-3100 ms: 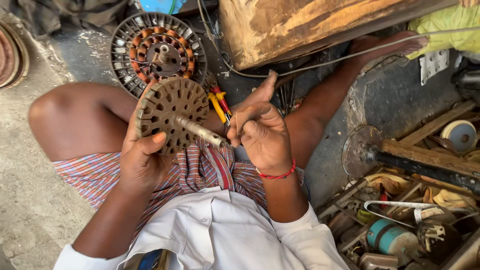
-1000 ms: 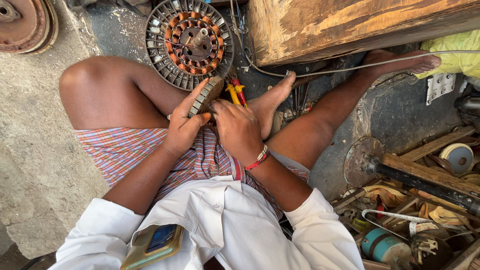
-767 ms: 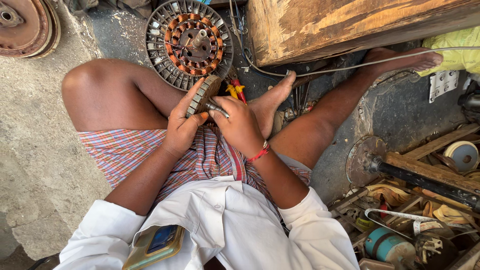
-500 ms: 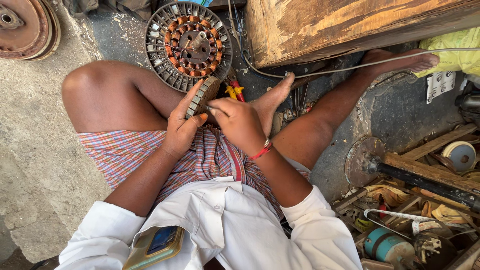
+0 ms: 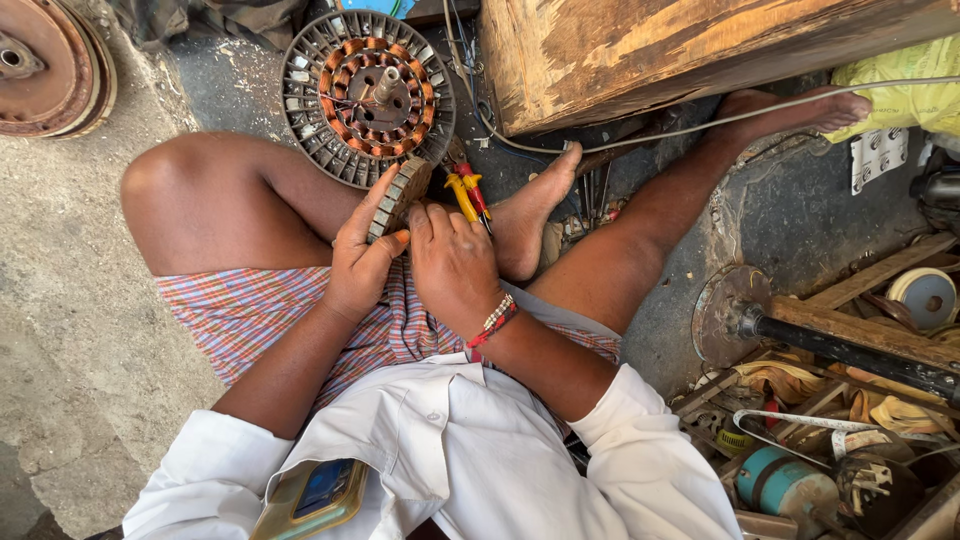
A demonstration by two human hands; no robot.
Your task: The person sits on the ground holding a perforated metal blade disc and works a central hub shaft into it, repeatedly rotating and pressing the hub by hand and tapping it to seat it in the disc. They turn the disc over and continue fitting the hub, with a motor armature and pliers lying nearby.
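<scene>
At the far left a rusty round metal disc [image 5: 45, 60] lies on the rough, pitted concrete floor [image 5: 70, 330]. Right of it, at the far edge, a round fan stator [image 5: 367, 97] rests flat: a grey ring of slotted steel laminations around glossy copper windings, with a short steel shaft standing at its centre. Just near of that stator the person sits cross-legged in a checked, striped cloth and a white shirt, and the left hand [image 5: 362, 262] grips a smaller round laminated core [image 5: 398, 196] held on edge, so that its ribbed grey rim shows between thumb and fingers. The right hand [image 5: 452, 262], with a red and white beaded band at the wrist, is curled with its fingertips pressed against the same core's near right side; whether it pinches anything small cannot be told. Pliers with red and yellow plastic grips [image 5: 467, 194] lie on the floor just beyond the knuckles, beside a bare foot. Farther right a worn wooden block [image 5: 640, 50] with scuffed, splintered grain stands at the far edge, a thin grey cable running along its front. At the near right a cluttered box [image 5: 830, 450] holds a teal cylinder, tape rolls and metal scraps.
</scene>
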